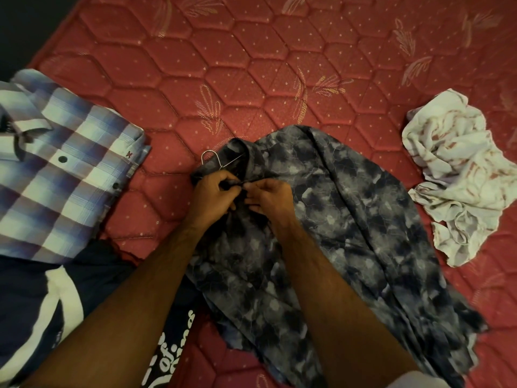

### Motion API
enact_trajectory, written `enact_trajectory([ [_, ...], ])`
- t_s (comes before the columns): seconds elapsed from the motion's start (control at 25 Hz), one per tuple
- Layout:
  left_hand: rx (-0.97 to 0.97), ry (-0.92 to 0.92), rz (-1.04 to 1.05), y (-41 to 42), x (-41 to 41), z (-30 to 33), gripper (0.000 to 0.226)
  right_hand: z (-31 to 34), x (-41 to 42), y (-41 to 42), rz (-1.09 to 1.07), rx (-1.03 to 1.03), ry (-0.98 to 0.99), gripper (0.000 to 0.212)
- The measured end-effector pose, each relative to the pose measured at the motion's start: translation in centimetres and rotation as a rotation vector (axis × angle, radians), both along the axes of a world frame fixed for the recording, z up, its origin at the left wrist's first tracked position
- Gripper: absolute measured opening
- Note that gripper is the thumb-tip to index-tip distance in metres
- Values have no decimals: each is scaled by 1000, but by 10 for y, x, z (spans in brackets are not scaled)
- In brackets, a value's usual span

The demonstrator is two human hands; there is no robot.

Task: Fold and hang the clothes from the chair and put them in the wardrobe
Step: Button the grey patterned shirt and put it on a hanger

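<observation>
- Head view looks down on a red quilted mattress (251,65) with clothes spread across it.
- Grey patterned shirt (349,219) lies in the middle of the mattress, collar end toward the far side, its lower part running toward the near right corner.
- Wire hanger (212,158) sits inside the collar; its hook pokes out at the collar's left and rests on the mattress.
- Left hand (212,196) has its fingers curled and pinches the shirt front just below the collar.
- Right hand (270,197) pinches the same stretch of cloth; its fingertips meet those of the left hand at the shirt's opening.
- Whether a button lies between the fingers is too small to tell.
- Folded checked shirt (64,163) in blue and white lies at the left, collar up, well apart from the grey one.
- Dark garment with white print (42,303) lies at the near left, partly under the left forearm.
- Crumpled white cloth (458,175) with reddish marks lies at the right, near the grey shirt's edge.
</observation>
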State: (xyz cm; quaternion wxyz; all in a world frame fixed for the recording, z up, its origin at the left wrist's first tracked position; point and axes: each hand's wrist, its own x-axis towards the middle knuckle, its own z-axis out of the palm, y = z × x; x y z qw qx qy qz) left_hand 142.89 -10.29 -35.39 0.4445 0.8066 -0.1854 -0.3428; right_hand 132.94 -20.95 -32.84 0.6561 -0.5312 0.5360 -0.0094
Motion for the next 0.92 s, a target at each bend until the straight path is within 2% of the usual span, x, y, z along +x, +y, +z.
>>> enact_trajectory([
  [0.08,26,75,-15,-4,6,5,21,-3,-6,6,19,-82,-78,4],
  [0.2,60,129,-16,-9,9,10,11,-11,-10,13,33,-257,-61,5],
  [0.36,101,91,37,-14,5,16,2,-17,-12,24,179,-587,-47,3],
  [0.44,111,97,59,-16,3,20,5,-18,-14,25,219,-704,-50,4],
  [0.52,87,137,38,-12,2,23,8,-21,-16,22,263,-728,-52,6],
  [0.6,0,127,-2,-1,3,25,10,-18,-18,19,279,-634,-83,14],
  [0.64,-46,34,-1,6,5,27,10,-15,-19,15,256,-578,-107,18],
  [0.72,-38,-309,28,16,20,28,11,-9,-21,0,184,-586,-129,21],
  [0.76,51,-465,26,18,31,28,15,-5,-20,-10,150,-627,-127,19],
  [0.8,175,-545,-14,17,42,28,23,-1,-18,-21,121,-663,-123,17],
  [0.92,468,-501,-194,1,61,28,33,6,-1,-52,207,-691,-79,20],
])
